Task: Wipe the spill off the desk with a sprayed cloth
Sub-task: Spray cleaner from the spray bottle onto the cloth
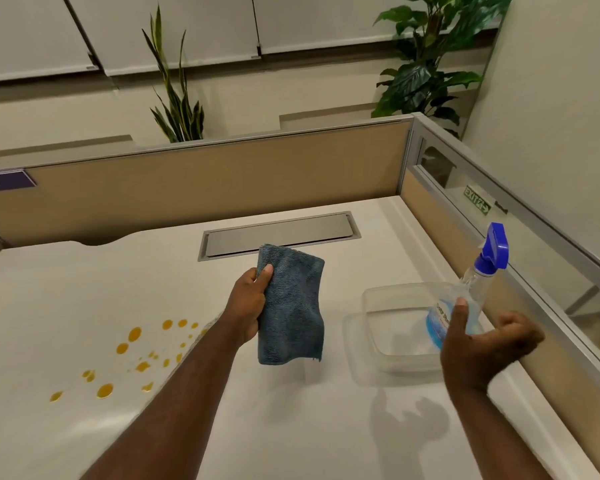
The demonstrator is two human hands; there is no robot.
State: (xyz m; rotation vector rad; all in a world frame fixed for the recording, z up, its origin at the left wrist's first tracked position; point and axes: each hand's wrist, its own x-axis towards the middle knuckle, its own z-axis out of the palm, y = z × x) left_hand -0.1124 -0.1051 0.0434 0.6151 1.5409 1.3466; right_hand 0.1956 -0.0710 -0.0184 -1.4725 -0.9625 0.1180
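My left hand (248,303) is shut on a folded blue-grey cloth (291,306) and holds it up above the middle of the white desk (291,427). The spill (132,362) is a scatter of yellow-orange drops on the desk at the left, partly hidden by my left forearm. At the right, a clear spray bottle (471,292) with a blue trigger head stands tilted over a clear plastic container (395,327). My right hand (485,344) is in front of the bottle. Its thumb overlaps the bottle's label, and its fingers curl loosely to the right, not wrapped around it.
A grey cable-tray lid (278,233) is set into the desk behind the cloth. Beige partition panels (222,174) close the back and right sides, the right one topped with glass. Plants (177,98) stand behind the back panel.
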